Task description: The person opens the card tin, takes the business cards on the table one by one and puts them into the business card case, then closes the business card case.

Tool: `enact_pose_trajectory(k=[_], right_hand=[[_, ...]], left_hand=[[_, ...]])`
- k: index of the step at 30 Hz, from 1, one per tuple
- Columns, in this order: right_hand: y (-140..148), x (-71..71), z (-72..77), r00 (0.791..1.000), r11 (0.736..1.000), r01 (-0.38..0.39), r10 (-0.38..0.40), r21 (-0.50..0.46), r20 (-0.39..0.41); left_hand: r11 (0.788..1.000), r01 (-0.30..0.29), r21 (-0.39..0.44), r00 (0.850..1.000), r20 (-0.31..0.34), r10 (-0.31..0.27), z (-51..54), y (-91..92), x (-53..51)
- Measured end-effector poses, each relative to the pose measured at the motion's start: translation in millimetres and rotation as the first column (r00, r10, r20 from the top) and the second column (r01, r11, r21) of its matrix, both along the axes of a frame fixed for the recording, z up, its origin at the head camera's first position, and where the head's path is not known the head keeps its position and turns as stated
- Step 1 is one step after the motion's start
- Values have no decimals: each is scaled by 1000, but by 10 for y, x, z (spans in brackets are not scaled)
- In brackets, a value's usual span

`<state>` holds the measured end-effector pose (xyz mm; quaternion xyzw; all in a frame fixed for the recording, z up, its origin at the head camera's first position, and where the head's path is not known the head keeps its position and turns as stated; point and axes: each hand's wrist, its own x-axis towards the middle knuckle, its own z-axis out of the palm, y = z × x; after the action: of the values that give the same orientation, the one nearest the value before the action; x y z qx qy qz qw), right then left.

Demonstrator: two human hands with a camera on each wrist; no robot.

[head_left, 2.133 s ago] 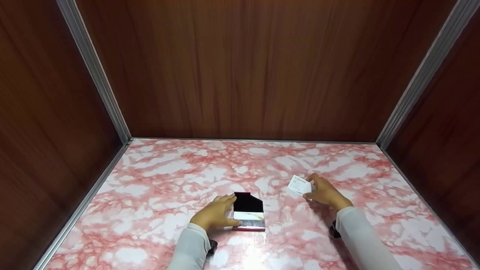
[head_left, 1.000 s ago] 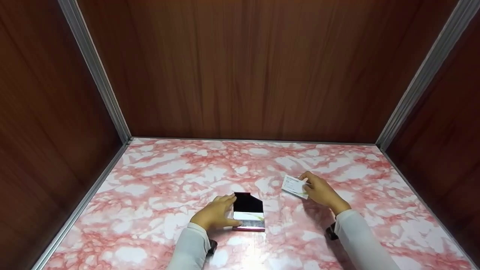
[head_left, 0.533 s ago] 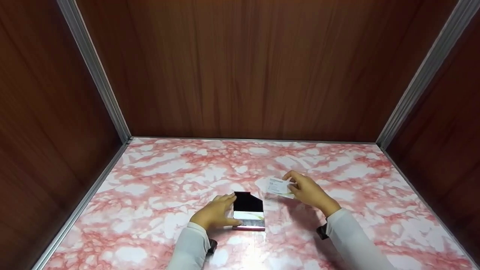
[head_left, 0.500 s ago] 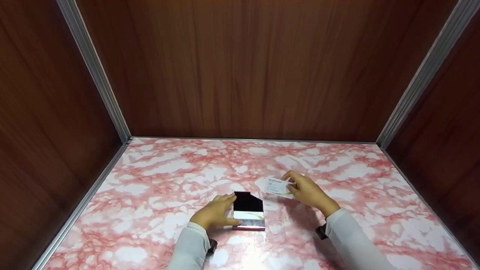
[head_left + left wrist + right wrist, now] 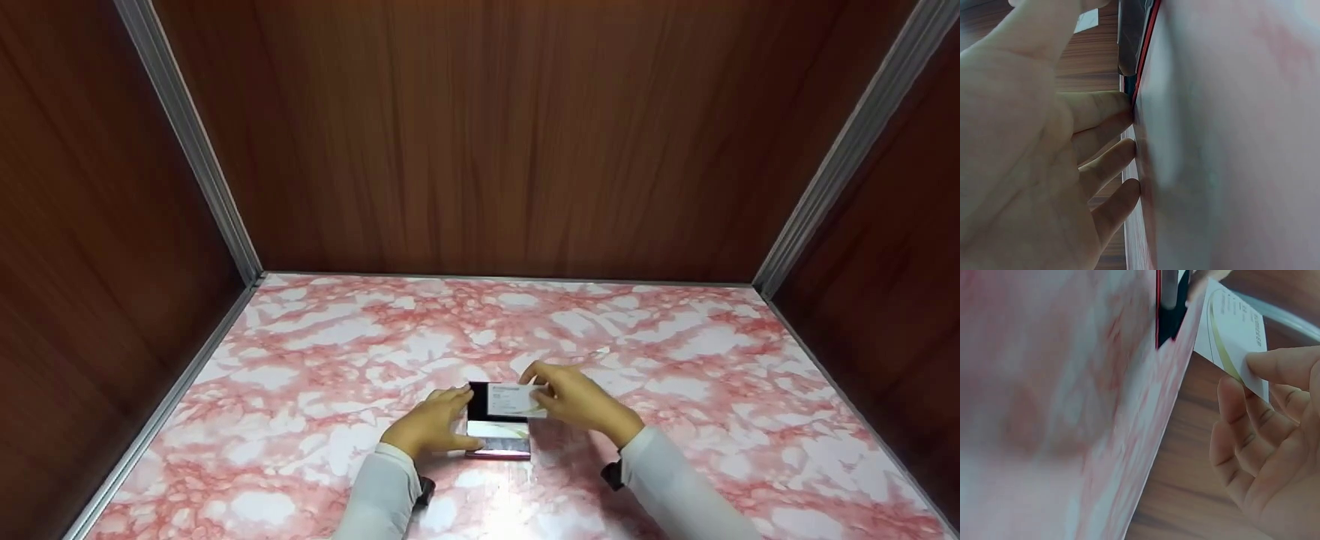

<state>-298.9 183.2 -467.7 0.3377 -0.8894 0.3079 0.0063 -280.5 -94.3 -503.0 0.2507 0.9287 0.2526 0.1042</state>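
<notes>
A black card holder with a red edge (image 5: 477, 406) lies flat and open on the table, a white card with a green curve showing in its lower part (image 5: 498, 430). My left hand (image 5: 427, 426) rests at its left side, thumb on the lower part and a fingertip at the upper left edge. In the left wrist view those fingers (image 5: 1103, 152) look fairly straight. Between thumb and fingers, my right hand (image 5: 581, 401) pinches a printed business card (image 5: 511, 400) above the holder's black upper part. The right wrist view shows this card (image 5: 1230, 326) tilted, raised off the table.
The table (image 5: 322, 360) has a red and white marbled top. Brown wood-grain panels (image 5: 480, 142) enclose it at the back and both sides, with metal rails (image 5: 187, 142) at the corners. Dark wrist cameras (image 5: 613, 475) sit under the sleeves.
My right hand has carried the business card leftward and toward me, from the table's right part to over the card holder. The left hand and the holder have stayed put.
</notes>
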Motion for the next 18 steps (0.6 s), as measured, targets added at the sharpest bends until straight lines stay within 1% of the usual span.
enact_pose_trajectory(k=[6,13,18], right_hand=[[-145,21,-28,999,1000,-24,24,14,-26],[-224,49,-53,998,998,-58,59,29,-11],[-262,50,-94,998,997,-52,53,56,-24]], left_hand=[[1000,-4,1,1000,-3,4,-8,7,-12],[1000,6,3,1000,-14,-6,-10,5,-22],[1000,1,2,1000,-14,-1,-13,6,-24]])
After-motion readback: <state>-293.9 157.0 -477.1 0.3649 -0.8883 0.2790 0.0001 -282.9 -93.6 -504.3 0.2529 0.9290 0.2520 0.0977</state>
